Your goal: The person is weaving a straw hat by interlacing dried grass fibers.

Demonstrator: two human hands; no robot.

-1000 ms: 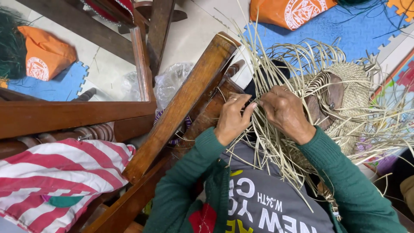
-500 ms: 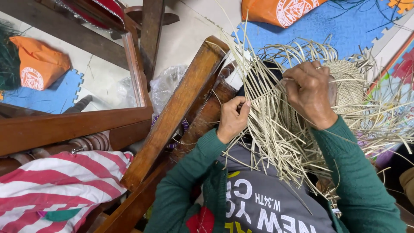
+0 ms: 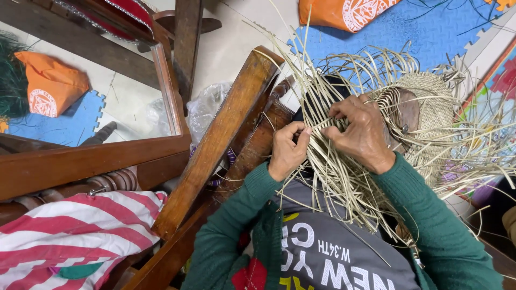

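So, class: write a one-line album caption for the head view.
Both hands, left and right, plait pale straw strands on a half-woven hat beside a wooden frame.

Head view, steeply down, close

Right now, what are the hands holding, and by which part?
Both hands pinch loose straw strands at the woven edge of an unfinished straw hat: left hand, right hand.
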